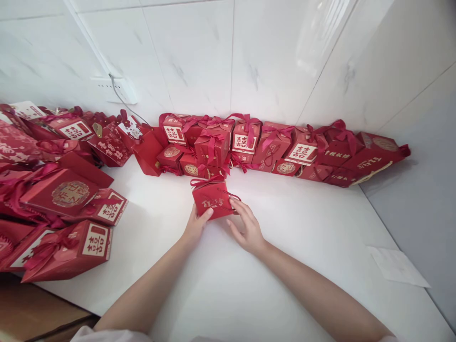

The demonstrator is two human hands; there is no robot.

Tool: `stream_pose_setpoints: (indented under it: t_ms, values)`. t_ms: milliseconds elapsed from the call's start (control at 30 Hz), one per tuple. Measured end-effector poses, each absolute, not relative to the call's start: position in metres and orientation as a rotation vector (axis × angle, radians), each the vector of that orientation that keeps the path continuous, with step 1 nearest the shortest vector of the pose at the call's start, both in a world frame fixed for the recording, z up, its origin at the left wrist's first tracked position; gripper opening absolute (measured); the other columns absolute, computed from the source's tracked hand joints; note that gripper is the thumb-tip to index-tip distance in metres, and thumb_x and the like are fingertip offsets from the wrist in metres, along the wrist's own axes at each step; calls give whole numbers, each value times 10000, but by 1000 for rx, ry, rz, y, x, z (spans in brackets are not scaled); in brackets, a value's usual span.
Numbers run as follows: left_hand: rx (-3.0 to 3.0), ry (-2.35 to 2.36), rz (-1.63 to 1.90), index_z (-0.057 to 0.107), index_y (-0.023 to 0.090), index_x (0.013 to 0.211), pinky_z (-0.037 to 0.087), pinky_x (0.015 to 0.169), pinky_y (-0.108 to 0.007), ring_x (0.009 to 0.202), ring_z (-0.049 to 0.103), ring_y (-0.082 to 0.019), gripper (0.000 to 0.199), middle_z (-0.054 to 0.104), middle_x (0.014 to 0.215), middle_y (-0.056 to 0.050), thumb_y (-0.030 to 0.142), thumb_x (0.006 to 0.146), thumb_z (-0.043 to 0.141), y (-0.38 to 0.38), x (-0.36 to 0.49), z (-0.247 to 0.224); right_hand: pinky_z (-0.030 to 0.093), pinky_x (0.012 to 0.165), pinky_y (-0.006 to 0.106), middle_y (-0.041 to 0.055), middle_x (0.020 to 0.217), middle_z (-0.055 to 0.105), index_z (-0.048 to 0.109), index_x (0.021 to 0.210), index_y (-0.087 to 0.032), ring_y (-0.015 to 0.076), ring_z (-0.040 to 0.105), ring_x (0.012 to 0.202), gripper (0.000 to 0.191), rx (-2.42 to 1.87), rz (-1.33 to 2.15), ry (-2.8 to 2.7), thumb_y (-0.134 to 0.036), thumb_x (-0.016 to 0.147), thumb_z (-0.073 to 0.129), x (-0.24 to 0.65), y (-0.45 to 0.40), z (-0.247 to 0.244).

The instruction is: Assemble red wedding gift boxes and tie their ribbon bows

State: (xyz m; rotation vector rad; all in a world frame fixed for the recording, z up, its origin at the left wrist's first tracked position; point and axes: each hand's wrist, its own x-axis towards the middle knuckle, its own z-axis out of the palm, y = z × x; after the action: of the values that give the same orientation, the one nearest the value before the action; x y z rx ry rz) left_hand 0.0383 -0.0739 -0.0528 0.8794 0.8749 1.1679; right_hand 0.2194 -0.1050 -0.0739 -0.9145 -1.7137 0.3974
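A small red gift box (213, 195) with a ribbon bow on top and a twisted red cord at its right side is held over the white table (213, 280). My left hand (195, 224) grips its lower left, the thumb lying on the front face. At the box's right side is my right hand (248, 229), its fingers apart and the fingertips touching the cord and the box edge. Just behind stands a row of similar red boxes (276, 142), stacked against the wall.
Many red boxes (69, 192) with ribbons are piled on the left side of the table. A wall socket (114, 90) with a grey cable is at the back left. A pale paper sheet (397, 266) lies by the right edge. Brown cardboard (39, 313) shows at the lower left.
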Motion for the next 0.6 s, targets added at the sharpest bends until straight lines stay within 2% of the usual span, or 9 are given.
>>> stream_pose_setpoints:
  t_ms: [67,133,233,333,433,600]
  values:
    - [740,836,1110,530,162,1312,497,961,-407,1143,610,-293,600,609,1293,-161,529,845,618,-72,36,-49,532,993,495,102,1478,423,332,1475,-340,281,517,1281,629,-827,337,-1727,-135,916,536,220,-107,-76]
    - [633,767,1044,556,130,1298,514,918,-386,1053,655,-289,660,650,1224,-181,634,878,480,-70,33,-45,560,949,483,102,1488,393,332,1461,-362,267,596,1188,647,-737,269,-1740,-102,902,533,221,-108,-78]
    - [528,634,900,572,92,1281,542,826,-381,933,693,-303,777,661,1184,-209,714,861,373,-69,27,-43,596,845,454,121,1470,386,338,1448,-355,251,645,1080,643,-735,287,-1712,-98,896,540,223,-105,-80]
    - [443,506,807,583,57,1250,549,801,-385,872,702,-298,782,657,1169,-223,694,860,351,-71,25,-42,596,730,406,135,1444,393,367,1415,-335,224,660,987,566,-826,428,-1606,-124,913,522,226,-98,-79]
    - [341,389,805,570,51,1253,539,860,-384,875,698,-264,736,654,1158,-215,645,863,378,-74,26,-40,569,718,389,122,1375,459,418,1356,-309,203,663,909,460,-965,591,-1468,-180,926,521,229,-91,-78]
    - [239,224,761,491,42,1325,512,941,-381,952,693,-243,755,612,1253,-224,621,845,431,-78,27,-34,536,702,360,96,1278,560,461,1269,-276,194,657,854,329,-1111,736,-1333,-243,944,504,234,-83,-80]
